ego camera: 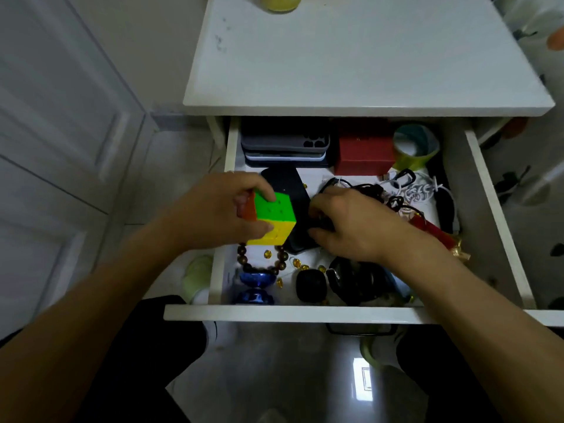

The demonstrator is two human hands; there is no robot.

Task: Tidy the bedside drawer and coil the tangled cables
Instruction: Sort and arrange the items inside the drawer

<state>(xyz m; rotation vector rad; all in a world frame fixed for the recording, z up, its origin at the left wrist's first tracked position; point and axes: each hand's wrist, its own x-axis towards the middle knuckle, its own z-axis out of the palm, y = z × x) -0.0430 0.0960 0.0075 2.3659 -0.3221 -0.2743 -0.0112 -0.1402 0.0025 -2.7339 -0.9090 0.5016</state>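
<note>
The white bedside drawer point(293, 314) stands pulled open below me. My left hand point(213, 209) grips a puzzle cube point(273, 218) with green, yellow and orange faces, held just above the drawer's left side. My right hand point(351, 224) reaches into the middle of the drawer, its fingers curled round a dark flat phone-like object point(290, 187) and black cable beside it. A tangle of black and white cables point(406, 190) lies to the right of that hand. What exactly the right fingers hold is partly hidden.
At the back of the drawer sit stacked phone cases point(285, 141), a red box point(363, 154) and a tape roll point(416, 148). Wooden beads point(280, 261), a blue yo-yo point(253, 285), amber beads, a black case point(311, 285) and a black strap point(354, 282) lie at the front. The nightstand top point(351, 71) is above.
</note>
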